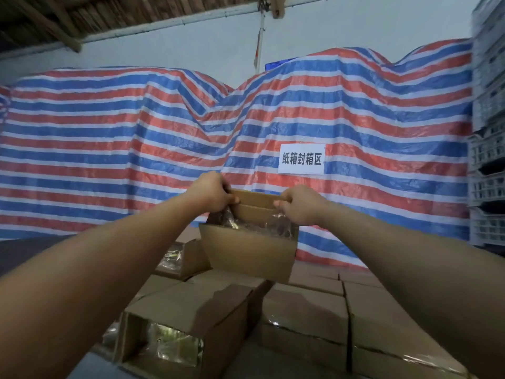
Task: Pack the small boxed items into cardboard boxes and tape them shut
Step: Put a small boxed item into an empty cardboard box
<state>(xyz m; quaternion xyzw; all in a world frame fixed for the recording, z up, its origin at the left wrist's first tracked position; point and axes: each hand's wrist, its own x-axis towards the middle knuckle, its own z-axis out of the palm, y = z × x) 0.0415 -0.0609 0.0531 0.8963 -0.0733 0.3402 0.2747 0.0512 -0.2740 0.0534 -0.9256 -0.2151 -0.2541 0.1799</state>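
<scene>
Striped tarpaulin (136, 149) behind, one white sign (301, 159) attached. Two hands: left hand (211, 191) and right hand (299, 205) gripping far flap of one open cardboard box (248, 250), raised above stacked sealed cartons (306, 313). Glossy wrapped contents, possibly small boxed items (257, 228).

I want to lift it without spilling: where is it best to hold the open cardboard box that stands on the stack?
Probably low on the two side walls of the open cardboard box, one hand from each side. Its top is open, with shiny wrapped contents showing, and the left hand and right hand grip only the raised far flap, which would likely bend.
</scene>
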